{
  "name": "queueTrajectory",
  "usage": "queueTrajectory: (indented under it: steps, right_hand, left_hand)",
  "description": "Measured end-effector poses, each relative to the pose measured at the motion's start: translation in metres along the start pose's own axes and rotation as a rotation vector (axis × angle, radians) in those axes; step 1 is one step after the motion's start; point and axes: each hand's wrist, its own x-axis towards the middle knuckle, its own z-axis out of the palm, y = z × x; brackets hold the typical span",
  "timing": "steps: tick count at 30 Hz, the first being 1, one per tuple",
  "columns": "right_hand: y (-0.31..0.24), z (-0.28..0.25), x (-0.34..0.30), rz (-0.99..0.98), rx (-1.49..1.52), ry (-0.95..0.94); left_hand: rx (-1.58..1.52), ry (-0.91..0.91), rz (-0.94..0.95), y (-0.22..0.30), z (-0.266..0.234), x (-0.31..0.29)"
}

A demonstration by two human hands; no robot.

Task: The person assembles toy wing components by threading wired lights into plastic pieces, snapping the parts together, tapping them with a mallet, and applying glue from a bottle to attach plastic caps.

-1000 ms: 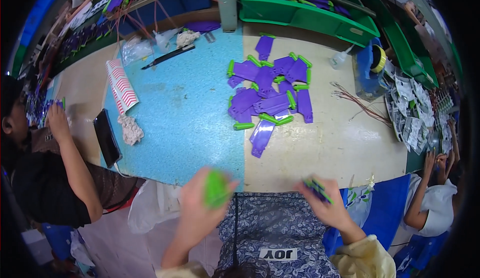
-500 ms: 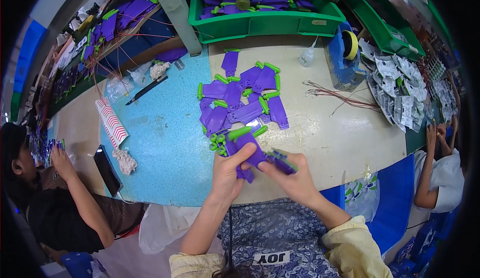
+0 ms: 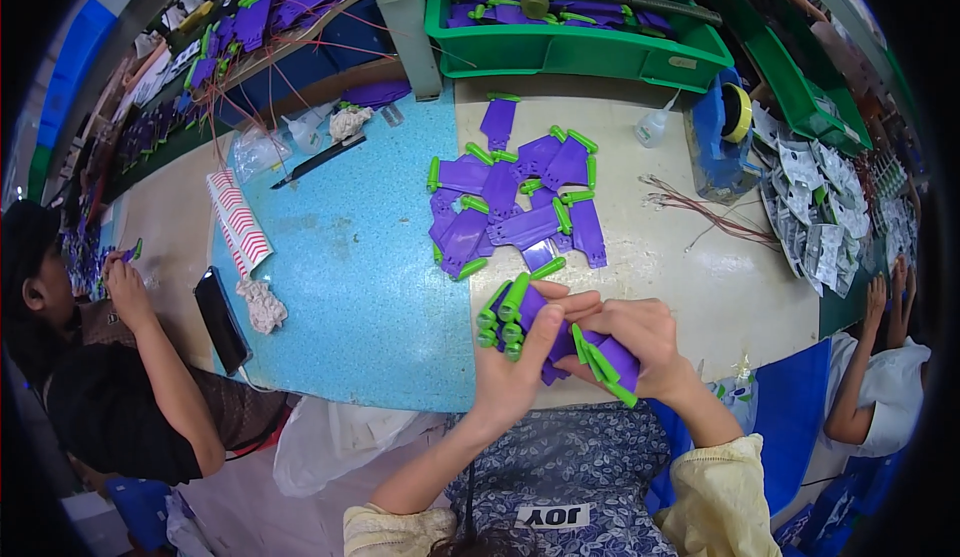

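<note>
My left hand [image 3: 508, 382] is closed around a stack of flat purple plastic pieces [image 3: 534, 304], whose green tube-like ends point away to the left. Several more purple pieces [image 3: 618, 359] are in my right hand [image 3: 648, 337], fingers over them and green ends toward me. The two bundles meet or overlap between my hands; their inner ends are partly hidden by the fingers. Just beyond lies a loose pile of the same purple pieces with green ends [image 3: 503, 194], spread on the table.
A green bin [image 3: 590, 55] of purple pieces, with a hammer-like tool across it, stands at the back. A small bottle [image 3: 650, 129], a blue tape dispenser [image 3: 712, 147], thin red wires [image 3: 700, 207] and white-grey parts [image 3: 815, 207] lie right. A phone [image 3: 220, 319] lies left, near a co-worker.
The whole view has shifted, moving the scene rightward. My right hand has turned its bundle, so the green ends now show toward me. My left hand still grips its stack.
</note>
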Motion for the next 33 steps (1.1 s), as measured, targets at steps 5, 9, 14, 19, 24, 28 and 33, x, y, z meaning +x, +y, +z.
queueTrajectory:
  steps: [5,9,14,19,24,28,33]
  right_hand:
    - [0.007,-0.008,0.003,-0.176,-0.033,-0.030]
    - [-0.002,-0.005,-0.002,-0.345,-0.333,0.068]
    - [-0.005,0.001,0.000,-0.256,-0.327,0.116]
    - [0.017,-0.012,-0.024,0.664,0.328,0.527]
    - [0.005,-0.001,0.003,0.558,0.802,0.368]
    - [0.005,-0.001,0.006,0.757,0.974,0.243]
    - [-0.013,0.023,0.023,0.787,0.533,0.007]
  left_hand:
    - [0.074,0.008,0.030,-0.005,0.002,0.000]
    - [-0.028,-0.028,0.043,-0.007,0.004,0.004]
    - [0.380,-0.005,0.086,0.015,0.008,0.013]
    - [1.383,0.114,0.372,0.035,-0.055,0.058]
    - [1.431,0.180,0.069,0.042,-0.069,0.110]
    - [0.488,0.093,-0.228,0.043,-0.053,0.098]
    - [-0.042,0.103,-0.018,0.019,0.000,0.035]
